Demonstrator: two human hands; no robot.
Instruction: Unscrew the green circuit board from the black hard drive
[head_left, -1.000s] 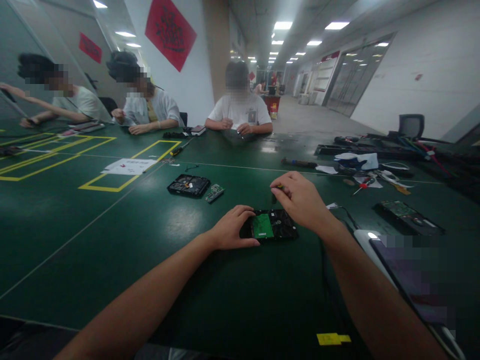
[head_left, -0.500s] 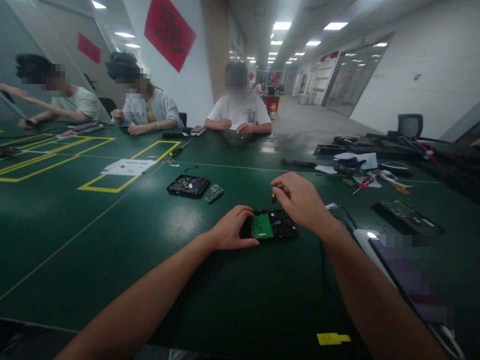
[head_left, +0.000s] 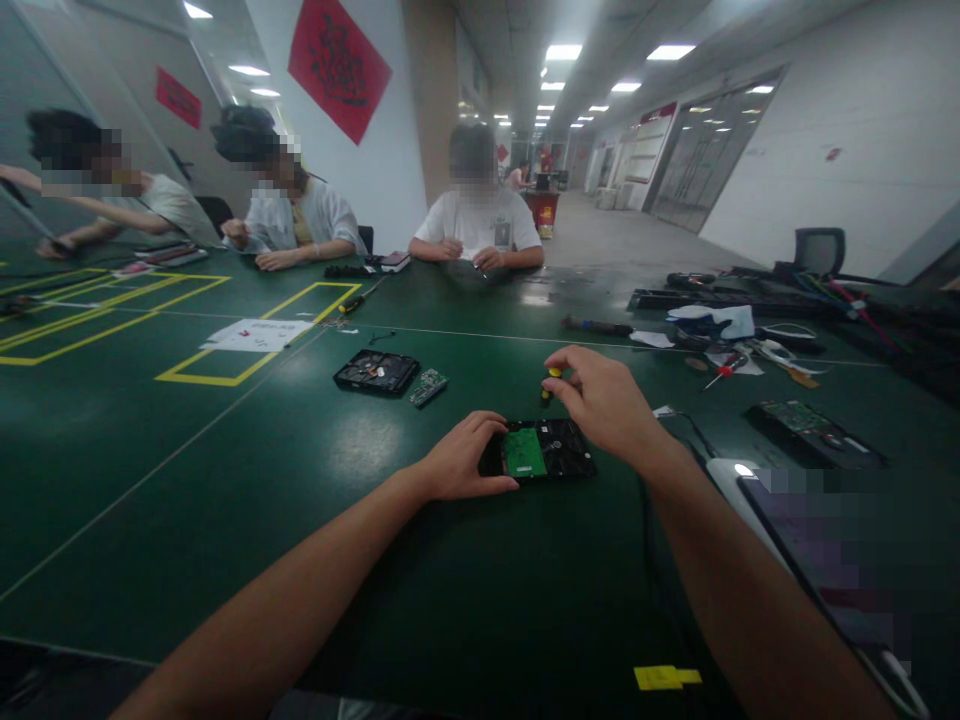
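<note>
A black hard drive [head_left: 568, 450] lies flat on the green table, its green circuit board [head_left: 524, 453] facing up. My left hand [head_left: 459, 462] grips the drive's left end, thumb along the near edge and fingers at the far one. Above the drive's far right edge, my right hand [head_left: 606, 402] pinches a yellow-and-black screwdriver [head_left: 546, 394] between thumb and fingers. The screwdriver is nearly upright; I cannot make out whether its tip touches the drive.
Beyond my left hand lie an opened hard drive [head_left: 375, 371] and a loose circuit board [head_left: 429, 387]. To the right are another hard drive [head_left: 817, 434], a red screwdriver [head_left: 724, 371], and a device with a screen [head_left: 806, 560]. A person [head_left: 478, 215] sits opposite.
My right fingers have shifted slightly on the screwdriver, and more of its yellow top shows. The left hand and the hard drive stay where they were.
</note>
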